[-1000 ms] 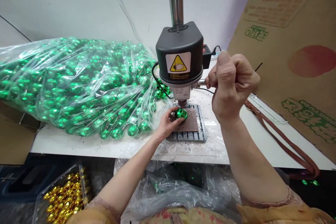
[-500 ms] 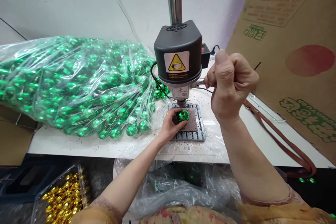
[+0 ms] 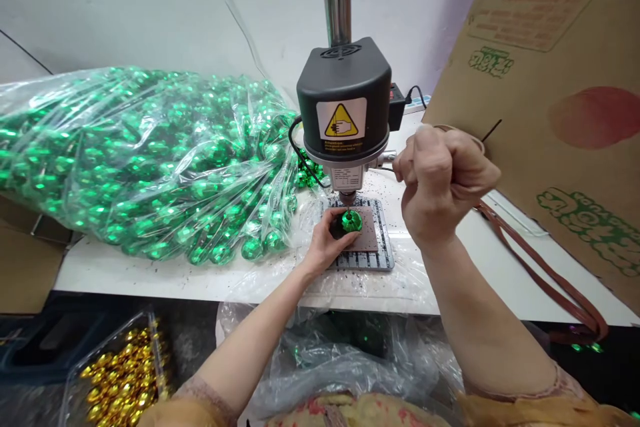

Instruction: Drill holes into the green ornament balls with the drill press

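Observation:
My left hand [image 3: 324, 241] pinches a shiny green faceted ball [image 3: 353, 220] between thumb and fingers. The ball sits on a small brown board [image 3: 369, 235] over the slotted metal base [image 3: 384, 255], right under the chuck [image 3: 347, 197] of a black bench drill press [image 3: 345, 90]. The drill tip meets the ball's top; how deep it goes I cannot tell. At the right of the machine my right hand [image 3: 446, 180] is closed in a fist around the feed lever [image 3: 384, 159], whose grip is mostly hidden by the fingers.
A clear plastic bag [image 3: 150, 167] full of green faceted balls covers the left of the white table [image 3: 150, 273]. Gold balls [image 3: 123, 380] fill a clear bin at lower left. A large cardboard box [image 3: 560, 100] and a brown strap [image 3: 545, 273] are on the right. Dark shavings surround the base.
My right fist has moved down a little, with the feed lever in it. My left hand keeps the green ball in place under the chuck. The whole view has shifted slightly.

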{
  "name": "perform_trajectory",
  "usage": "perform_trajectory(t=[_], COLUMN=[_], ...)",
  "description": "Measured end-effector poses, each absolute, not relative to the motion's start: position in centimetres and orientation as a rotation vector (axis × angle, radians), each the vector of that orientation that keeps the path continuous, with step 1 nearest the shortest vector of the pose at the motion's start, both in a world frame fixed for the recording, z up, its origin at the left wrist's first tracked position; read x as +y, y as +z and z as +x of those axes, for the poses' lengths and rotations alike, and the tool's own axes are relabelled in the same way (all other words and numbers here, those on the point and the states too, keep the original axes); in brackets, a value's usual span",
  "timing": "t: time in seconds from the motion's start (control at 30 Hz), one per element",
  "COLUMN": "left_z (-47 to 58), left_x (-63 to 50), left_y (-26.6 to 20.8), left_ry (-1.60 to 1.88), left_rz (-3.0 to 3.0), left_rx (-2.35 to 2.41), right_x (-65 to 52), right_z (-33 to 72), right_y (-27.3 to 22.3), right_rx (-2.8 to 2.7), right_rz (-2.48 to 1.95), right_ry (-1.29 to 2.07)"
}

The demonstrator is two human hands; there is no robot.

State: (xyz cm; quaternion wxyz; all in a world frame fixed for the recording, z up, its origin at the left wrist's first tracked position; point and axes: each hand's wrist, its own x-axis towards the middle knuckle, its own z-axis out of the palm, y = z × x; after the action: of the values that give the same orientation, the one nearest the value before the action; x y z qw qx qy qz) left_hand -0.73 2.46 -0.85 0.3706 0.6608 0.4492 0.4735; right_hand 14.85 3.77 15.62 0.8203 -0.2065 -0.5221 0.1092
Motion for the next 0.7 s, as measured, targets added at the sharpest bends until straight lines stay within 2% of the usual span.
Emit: perform_trajectory(t=[0.7], left_z=[-0.7], left_x=[2.4], left_y=[-1.0], left_ry=[1.258], left_rz=[1.705], left_rx=[1.124], right_x=[3.8], right_z=[14.8], right_y=[12.3], right_rx=[-1.111], right_rz=[-0.261], right_ry=[0.029])
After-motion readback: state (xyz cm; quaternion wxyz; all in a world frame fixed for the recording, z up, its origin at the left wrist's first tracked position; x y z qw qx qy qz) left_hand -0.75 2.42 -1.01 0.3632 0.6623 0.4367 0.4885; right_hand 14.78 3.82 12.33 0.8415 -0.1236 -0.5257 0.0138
